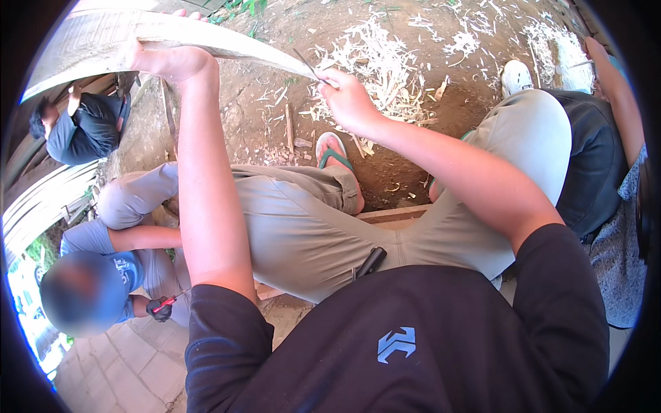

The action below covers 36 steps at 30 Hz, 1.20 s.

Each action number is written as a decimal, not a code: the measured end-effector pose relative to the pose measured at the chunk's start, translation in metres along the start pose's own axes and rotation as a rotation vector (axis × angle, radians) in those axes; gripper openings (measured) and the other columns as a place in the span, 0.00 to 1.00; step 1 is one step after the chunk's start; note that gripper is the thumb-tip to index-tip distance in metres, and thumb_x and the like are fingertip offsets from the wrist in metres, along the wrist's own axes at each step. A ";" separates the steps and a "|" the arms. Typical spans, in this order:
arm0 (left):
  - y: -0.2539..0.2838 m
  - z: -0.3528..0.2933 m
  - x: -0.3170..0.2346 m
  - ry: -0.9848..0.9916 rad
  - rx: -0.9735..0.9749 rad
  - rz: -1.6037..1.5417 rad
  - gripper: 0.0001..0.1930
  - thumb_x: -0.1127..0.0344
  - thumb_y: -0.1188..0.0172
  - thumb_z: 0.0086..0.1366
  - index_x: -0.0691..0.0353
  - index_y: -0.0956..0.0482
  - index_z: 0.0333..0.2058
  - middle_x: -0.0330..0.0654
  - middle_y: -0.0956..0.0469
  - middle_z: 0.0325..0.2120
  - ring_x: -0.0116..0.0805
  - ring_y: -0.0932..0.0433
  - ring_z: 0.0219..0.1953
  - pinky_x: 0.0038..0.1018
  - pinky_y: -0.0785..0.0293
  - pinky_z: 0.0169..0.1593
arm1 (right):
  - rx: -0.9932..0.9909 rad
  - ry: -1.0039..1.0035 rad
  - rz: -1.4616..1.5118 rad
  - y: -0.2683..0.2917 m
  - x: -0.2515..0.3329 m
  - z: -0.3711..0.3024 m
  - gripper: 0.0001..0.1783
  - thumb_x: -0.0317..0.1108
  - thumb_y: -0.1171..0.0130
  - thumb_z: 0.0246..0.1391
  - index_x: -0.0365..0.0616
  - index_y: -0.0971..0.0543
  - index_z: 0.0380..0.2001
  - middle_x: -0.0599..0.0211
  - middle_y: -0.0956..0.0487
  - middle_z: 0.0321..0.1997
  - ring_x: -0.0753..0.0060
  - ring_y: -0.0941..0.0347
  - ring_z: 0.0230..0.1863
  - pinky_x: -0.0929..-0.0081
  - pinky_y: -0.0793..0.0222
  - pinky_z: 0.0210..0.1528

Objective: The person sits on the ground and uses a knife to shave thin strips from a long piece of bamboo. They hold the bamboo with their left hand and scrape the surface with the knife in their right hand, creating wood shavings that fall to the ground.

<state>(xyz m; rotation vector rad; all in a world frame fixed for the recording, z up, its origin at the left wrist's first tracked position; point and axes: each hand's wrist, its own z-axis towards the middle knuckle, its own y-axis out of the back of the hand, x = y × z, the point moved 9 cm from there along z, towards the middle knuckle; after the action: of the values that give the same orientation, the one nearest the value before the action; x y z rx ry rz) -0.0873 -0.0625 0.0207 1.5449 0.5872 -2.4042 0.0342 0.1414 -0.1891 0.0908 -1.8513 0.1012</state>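
Observation:
A long pale strip of wood or bamboo (pixel 172 33) stretches from the upper left and narrows to a tip near the upper middle. My left hand (pixel 180 63) grips it from the near side, with fingertips showing over its far edge. My right hand (pixel 349 102) is closed round a thin, dark, blade-like tool (pixel 306 63), probably a small knife; its handle is hidden in my fist. The blade crosses right at the strip's narrow tip; whether it touches the wood I cannot tell.
Pale shavings (pixel 375 65) lie heaped on the dirt ground beyond my right hand. At left, a person in a cap (pixel 82 292) holds a red-handled tool (pixel 165 303). Another person (pixel 86 127) crouches farther off, and someone sits close at right (pixel 595 165). A black object (pixel 372 261) rests on my lap.

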 end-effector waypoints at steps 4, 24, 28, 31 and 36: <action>0.006 0.004 0.000 -0.012 -0.003 -0.039 0.43 0.24 0.59 0.53 0.64 0.33 0.46 0.54 0.28 0.38 0.52 0.27 0.36 0.47 0.29 0.39 | 0.002 0.059 -0.070 -0.005 0.028 -0.013 0.19 0.30 0.48 0.68 0.36 0.22 0.58 0.64 0.21 0.28 0.78 0.31 0.24 0.72 0.36 0.27; -0.001 0.001 0.003 0.036 0.052 -0.093 0.44 0.24 0.58 0.50 0.64 0.29 0.45 0.57 0.29 0.37 0.54 0.28 0.35 0.48 0.29 0.37 | 0.043 0.028 -0.010 0.002 0.019 -0.012 0.19 0.30 0.47 0.68 0.36 0.23 0.59 0.67 0.24 0.27 0.81 0.34 0.23 0.74 0.39 0.25; 0.009 0.004 -0.001 0.032 0.028 -0.063 0.43 0.24 0.59 0.54 0.63 0.30 0.45 0.56 0.28 0.33 0.53 0.27 0.31 0.47 0.29 0.35 | 0.062 0.029 -0.088 -0.007 0.038 -0.017 0.17 0.31 0.47 0.68 0.36 0.22 0.57 0.66 0.23 0.27 0.80 0.34 0.23 0.72 0.39 0.25; 0.010 0.004 0.000 0.034 0.045 -0.091 0.42 0.24 0.60 0.55 0.63 0.30 0.45 0.55 0.28 0.31 0.52 0.27 0.30 0.45 0.29 0.33 | 0.051 0.015 -0.100 -0.003 0.027 -0.017 0.17 0.30 0.47 0.68 0.36 0.22 0.56 0.66 0.23 0.27 0.80 0.34 0.23 0.72 0.39 0.25; 0.007 0.005 0.000 0.014 0.051 -0.111 0.41 0.25 0.60 0.56 0.63 0.30 0.44 0.54 0.29 0.29 0.52 0.28 0.29 0.43 0.29 0.33 | 0.038 0.035 -0.047 -0.006 0.020 -0.015 0.17 0.29 0.46 0.68 0.36 0.22 0.56 0.69 0.25 0.26 0.81 0.36 0.22 0.72 0.41 0.24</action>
<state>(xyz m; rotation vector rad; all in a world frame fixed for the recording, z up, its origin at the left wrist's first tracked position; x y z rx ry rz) -0.0885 -0.0715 0.0210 1.5912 0.6351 -2.5101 0.0433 0.1370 -0.1653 0.1579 -1.8111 0.1054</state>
